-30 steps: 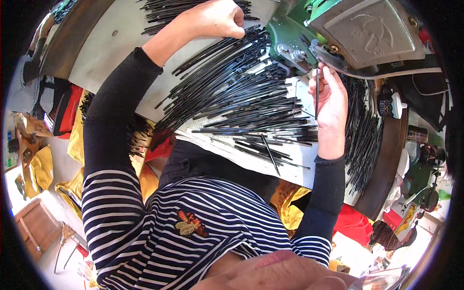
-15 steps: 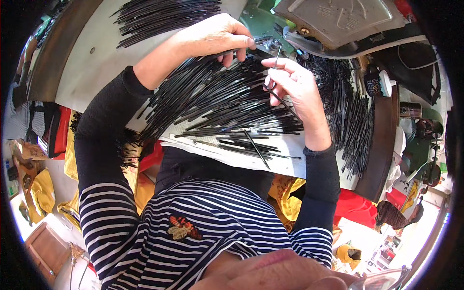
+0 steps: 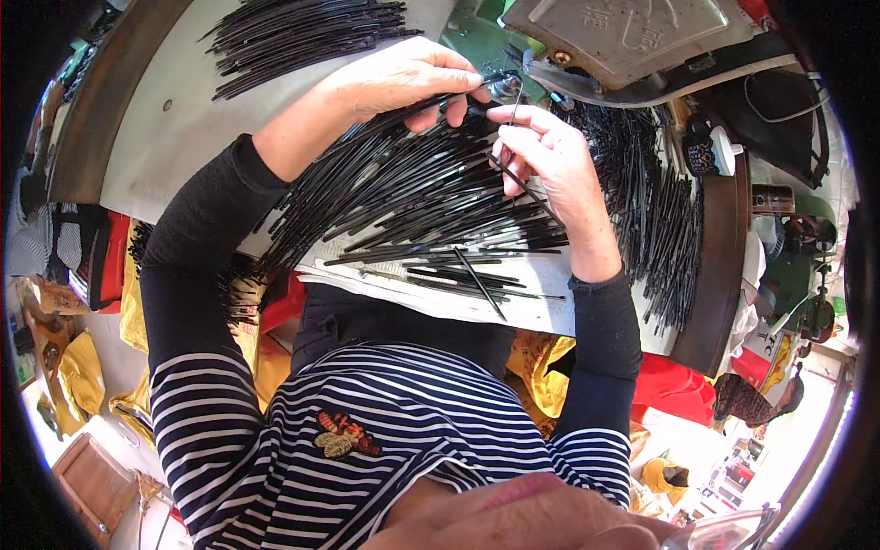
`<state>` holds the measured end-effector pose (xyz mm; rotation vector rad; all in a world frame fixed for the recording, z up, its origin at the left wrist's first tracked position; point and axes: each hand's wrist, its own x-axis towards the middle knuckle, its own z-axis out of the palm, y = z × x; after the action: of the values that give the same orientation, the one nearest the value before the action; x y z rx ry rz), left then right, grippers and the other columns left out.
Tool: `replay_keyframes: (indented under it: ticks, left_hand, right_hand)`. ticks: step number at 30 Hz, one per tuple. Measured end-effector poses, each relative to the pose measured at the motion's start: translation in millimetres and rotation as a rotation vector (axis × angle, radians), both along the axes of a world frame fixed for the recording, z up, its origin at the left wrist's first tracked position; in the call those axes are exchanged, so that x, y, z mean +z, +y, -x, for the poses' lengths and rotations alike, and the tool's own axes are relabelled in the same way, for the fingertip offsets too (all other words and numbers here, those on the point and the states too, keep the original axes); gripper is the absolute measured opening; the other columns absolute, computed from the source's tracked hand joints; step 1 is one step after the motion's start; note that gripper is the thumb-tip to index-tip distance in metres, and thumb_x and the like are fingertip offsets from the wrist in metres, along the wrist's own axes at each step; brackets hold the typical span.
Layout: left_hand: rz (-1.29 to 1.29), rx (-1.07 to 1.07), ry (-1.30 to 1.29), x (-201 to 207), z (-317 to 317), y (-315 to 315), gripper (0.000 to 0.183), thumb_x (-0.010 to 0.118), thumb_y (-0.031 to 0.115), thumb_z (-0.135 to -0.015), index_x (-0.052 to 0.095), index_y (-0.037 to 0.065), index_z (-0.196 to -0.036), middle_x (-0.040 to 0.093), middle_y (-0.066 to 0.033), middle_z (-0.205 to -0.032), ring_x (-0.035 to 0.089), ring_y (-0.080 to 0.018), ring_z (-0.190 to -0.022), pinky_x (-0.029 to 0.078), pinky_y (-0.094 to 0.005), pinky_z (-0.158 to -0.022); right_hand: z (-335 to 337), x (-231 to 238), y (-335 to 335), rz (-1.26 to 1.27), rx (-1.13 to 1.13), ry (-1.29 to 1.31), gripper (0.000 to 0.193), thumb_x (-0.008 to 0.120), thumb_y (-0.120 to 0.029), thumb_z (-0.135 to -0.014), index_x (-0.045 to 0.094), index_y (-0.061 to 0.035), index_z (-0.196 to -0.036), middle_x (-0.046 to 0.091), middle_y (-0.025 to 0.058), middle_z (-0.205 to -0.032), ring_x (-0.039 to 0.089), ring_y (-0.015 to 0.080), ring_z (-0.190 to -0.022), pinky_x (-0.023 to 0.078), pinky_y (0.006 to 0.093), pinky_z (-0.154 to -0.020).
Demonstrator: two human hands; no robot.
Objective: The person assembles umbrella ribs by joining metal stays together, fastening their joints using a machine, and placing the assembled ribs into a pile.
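Observation:
My left hand [image 3: 417, 81] is closed in a pinch on a thin black strip, whose tip reaches a small metal part [image 3: 503, 86] of the sewing machine. Just right of it, my right hand [image 3: 550, 156] pinches a slim dark rod [image 3: 519, 95] that points up between thumb and forefinger. A second black strip [image 3: 527, 189] passes under its curled fingers and slants down toward the wrist. Beneath both hands a wide fan of loose black strips [image 3: 394, 183] covers the white tabletop [image 3: 156, 137]. What kind of strips they are, I cannot tell.
The machine's grey metal head [image 3: 632, 37] stands over the far right. Another bundle of black strips [image 3: 302, 37] lies at the far left, and a dense heap [image 3: 669, 238] at the right edge. A dark patterned cup-like container [image 3: 701, 151] with a white part is by the right rim.
The whole view has shifted slightly. My right hand has come a little closer to the left one, and its slim rod now stands nearer the metal part.

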<state>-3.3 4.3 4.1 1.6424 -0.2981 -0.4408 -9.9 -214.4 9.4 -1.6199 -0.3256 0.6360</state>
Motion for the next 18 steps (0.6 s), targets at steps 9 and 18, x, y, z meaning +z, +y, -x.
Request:
replay_keyframes:
  ticks: [9, 18]
  left_hand:
    - [0.010, -0.002, -0.021, -1.9, -1.1, -2.9, 0.036, 0.052, 0.033, -0.090, 0.061, -0.001, -0.099, 0.057, -0.0047, -0.064, 0.044, -0.0056, -0.040, 0.034, -0.0173, -0.037]
    - [0.022, 0.003, 0.002, -4.6, -1.4, -2.4, 0.035, 0.051, 0.033, -0.091, 0.060, 0.000, -0.099, 0.057, -0.0045, -0.064, 0.043, -0.0055, -0.039, 0.033, -0.0173, -0.037]
  right_hand:
    - [1.6, 1.4, -0.8, -0.007, -0.012, 0.001, 0.031, 0.054, -0.016, -0.088, 0.053, 0.0029, -0.112, 0.058, 0.0052, -0.073, 0.054, 0.0082, -0.051, 0.044, 0.0180, -0.046]
    - [3.7, 0.6, 0.7, -0.006, -0.041, -0.008, 0.029, 0.053, -0.016, -0.088, 0.055, 0.0024, -0.110, 0.058, 0.0051, -0.072, 0.053, 0.0078, -0.050, 0.043, 0.0175, -0.046]
